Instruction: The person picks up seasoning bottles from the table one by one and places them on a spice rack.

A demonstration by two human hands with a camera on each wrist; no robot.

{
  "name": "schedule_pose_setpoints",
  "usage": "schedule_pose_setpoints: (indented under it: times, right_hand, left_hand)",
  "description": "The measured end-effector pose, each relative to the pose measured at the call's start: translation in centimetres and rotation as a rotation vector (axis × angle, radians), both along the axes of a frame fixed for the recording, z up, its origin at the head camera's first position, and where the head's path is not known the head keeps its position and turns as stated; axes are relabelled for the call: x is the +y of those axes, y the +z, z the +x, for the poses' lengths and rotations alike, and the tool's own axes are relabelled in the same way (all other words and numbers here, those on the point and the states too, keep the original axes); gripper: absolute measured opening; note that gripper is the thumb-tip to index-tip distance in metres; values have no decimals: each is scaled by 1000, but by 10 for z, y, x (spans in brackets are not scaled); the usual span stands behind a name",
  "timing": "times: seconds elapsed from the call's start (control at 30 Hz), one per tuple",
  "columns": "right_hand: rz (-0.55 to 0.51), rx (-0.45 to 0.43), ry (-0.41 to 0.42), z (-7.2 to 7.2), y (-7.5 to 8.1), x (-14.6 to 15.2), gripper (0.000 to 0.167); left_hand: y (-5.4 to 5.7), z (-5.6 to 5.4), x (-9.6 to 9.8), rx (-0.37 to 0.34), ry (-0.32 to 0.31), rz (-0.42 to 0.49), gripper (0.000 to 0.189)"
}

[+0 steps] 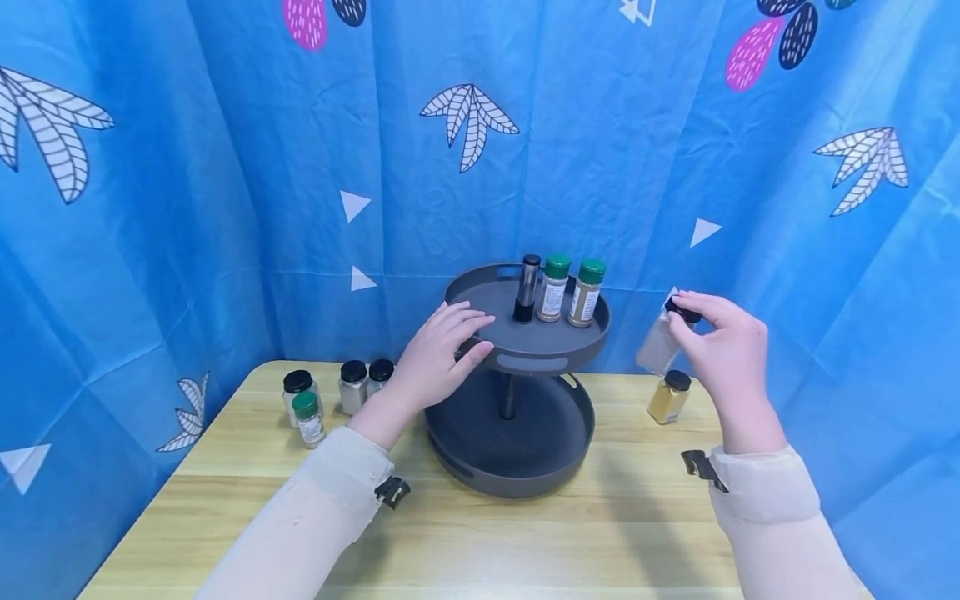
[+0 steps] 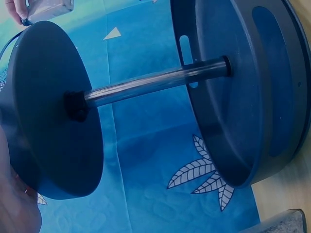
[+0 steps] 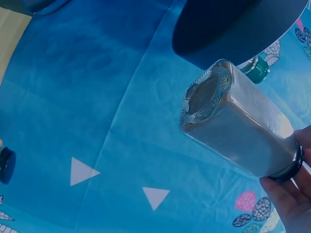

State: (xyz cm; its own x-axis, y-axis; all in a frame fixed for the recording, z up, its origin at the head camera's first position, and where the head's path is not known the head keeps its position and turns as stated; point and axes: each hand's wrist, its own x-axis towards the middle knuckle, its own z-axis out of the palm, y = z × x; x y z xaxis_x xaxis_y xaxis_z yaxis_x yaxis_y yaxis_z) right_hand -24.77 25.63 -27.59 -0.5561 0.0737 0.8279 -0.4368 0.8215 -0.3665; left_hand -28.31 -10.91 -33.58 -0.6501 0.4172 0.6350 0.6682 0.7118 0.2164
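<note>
My right hand (image 1: 723, 350) holds a clear square spice jar (image 3: 243, 126) by its black lid, pinched between thumb and fingertips. The jar hangs tilted in the air to the right of a dark grey two-tier round tray (image 1: 510, 479), with pale powder inside. My left hand (image 1: 438, 354) rests at the left front rim of the upper tier, fingers extended over it. In the left wrist view that hand's fingers are partly hidden behind the tier. On the upper tier stand two green-capped spice bottles (image 1: 553, 287) and a slim dark cylinder (image 1: 527, 287).
A yellow jar with a black lid (image 1: 670, 397) stands on the wooden table (image 1: 525, 550) below the held jar. At the left are several black-lidded jars (image 1: 352, 387) and a green-capped bottle (image 1: 308, 419). A blue patterned curtain (image 1: 465, 217) hangs behind.
</note>
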Motion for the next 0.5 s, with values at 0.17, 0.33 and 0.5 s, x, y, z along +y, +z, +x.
schedule_pose_setpoints:
  times: [0.17, 0.33, 0.5]
  right_hand:
    - [-12, 21, 17, -2, 4, -4, 23]
    - [-25, 20, 29, -3, 11, -10, 24]
    - [-26, 41, 56, -5, 19, -17, 24]
  left_hand:
    - [-1, -1, 0, 10, -13, -3, 62]
    - [-1, -1, 0, 15, -16, 2, 63]
    - [0, 0, -1, 18, -18, 6, 56]
